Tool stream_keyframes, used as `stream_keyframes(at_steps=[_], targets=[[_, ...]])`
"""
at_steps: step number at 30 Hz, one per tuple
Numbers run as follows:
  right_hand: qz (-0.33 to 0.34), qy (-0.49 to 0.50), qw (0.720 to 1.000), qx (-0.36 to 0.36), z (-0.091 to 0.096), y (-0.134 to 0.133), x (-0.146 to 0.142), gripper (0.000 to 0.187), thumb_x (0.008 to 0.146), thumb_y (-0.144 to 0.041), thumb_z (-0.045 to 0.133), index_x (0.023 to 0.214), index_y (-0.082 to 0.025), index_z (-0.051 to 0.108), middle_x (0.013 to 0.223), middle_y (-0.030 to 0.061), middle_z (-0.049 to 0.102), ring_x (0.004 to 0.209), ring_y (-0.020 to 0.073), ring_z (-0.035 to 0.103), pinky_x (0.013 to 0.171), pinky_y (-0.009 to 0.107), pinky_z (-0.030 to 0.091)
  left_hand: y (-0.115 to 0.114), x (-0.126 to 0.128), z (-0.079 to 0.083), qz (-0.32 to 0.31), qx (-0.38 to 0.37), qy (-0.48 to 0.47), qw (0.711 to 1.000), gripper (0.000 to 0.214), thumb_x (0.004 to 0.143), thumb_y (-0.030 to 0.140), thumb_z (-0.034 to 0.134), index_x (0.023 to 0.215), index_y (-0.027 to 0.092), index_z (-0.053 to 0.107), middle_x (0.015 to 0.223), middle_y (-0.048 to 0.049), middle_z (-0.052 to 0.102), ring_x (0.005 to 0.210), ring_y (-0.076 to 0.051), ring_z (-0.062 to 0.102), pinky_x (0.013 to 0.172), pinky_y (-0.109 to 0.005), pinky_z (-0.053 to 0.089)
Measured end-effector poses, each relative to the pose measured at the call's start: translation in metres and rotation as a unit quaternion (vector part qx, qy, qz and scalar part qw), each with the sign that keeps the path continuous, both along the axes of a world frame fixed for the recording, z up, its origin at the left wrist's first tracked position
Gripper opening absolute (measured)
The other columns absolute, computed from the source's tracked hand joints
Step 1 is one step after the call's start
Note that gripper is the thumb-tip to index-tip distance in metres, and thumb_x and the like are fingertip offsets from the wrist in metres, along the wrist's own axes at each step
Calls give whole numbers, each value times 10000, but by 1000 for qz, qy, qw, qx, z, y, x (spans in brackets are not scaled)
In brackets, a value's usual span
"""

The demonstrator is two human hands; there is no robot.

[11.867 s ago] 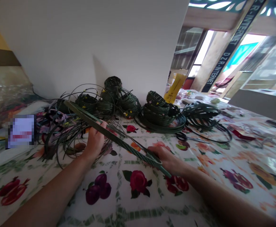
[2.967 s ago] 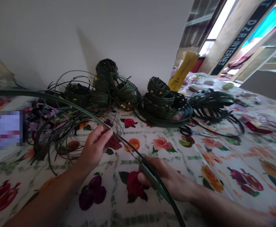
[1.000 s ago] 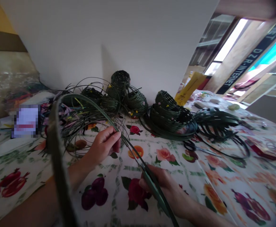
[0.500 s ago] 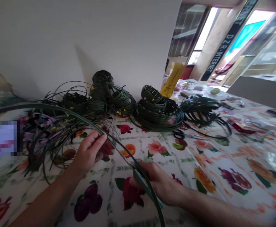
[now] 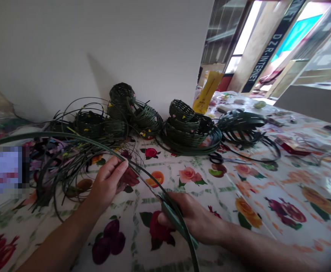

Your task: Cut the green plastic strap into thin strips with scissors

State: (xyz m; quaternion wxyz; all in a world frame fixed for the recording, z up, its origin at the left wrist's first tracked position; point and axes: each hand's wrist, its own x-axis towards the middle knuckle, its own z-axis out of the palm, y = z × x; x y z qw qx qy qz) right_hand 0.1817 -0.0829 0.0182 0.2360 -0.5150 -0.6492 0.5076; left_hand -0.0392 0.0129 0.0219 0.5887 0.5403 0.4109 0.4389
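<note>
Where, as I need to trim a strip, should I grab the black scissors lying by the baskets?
Best take the scissors by the black handle loops at their left end, coming from above on the near side: they lie flat, blades pointing right, and the stacked baskets crowd the far side.

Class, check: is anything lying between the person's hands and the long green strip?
Nothing visible does. The left hand pinches the green strip, and the right hand grips it nearer the camera.
</note>
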Motion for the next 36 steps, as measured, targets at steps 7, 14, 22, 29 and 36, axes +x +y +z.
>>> stream_keyframes(at_steps=[7, 14, 22, 29, 36], targets=[[11, 10, 1000, 6, 0, 1, 0, 292, 858, -408, 622, 744, -175, 488, 677, -44, 516, 622, 104, 431, 537, 210, 354, -1, 0, 0, 0, -8, 0, 1000, 218, 852, 386, 625, 751, 209, 546, 657, -2, 709, 574, -147, 677, 561, -239, 536], [3, 2, 1000, 1, -5, 3, -1, 324, 866, -443, 604, 737, -171, 483, 679, -42, 489, 631, 108, 406, 543, 219, 357, -1, 0, -2, 10, -5, -10, 1000, 215, 839, 387, 639, 758, 204, 558, 640, 3, 694, 560, -145, 663, 538, -235, 525], [4, 17, 1000, -9, -8, 2, -1, 329, 875, -436, 601, 725, -176, 467, 661, -48, 476, 619, 104, 405, 522, 208, 346, 1, -3, 2, 21, 43, 13, 999, 258, 847, 345, 623, 668, 179, 540, 517, 23, 581, 445, -87, 537, 415, -170, 400], [5, 20, 1000, 3, -7, 2, -1, 332, 879, -439, 601, 722, -177, 471, 656, -49, 483, 617, 103, 416, 532, 204, 355, 2, -4, 1, 10, 48, 25, 998, 263, 865, 373, 601, 693, 190, 525, 517, 26, 580, 423, -98, 522, 363, -173, 336], [0, -5, 1000, 15, -9, 1, -1, 325, 875, -434, 607, 725, -176, 479, 660, -51, 491, 614, 101, 411, 522, 203, 349, 1, -4, -1, 13, 28, 27, 999, 239, 851, 394, 617, 748, 188, 555, 621, -7, 671, 508, -134, 624, 385, -175, 378]])
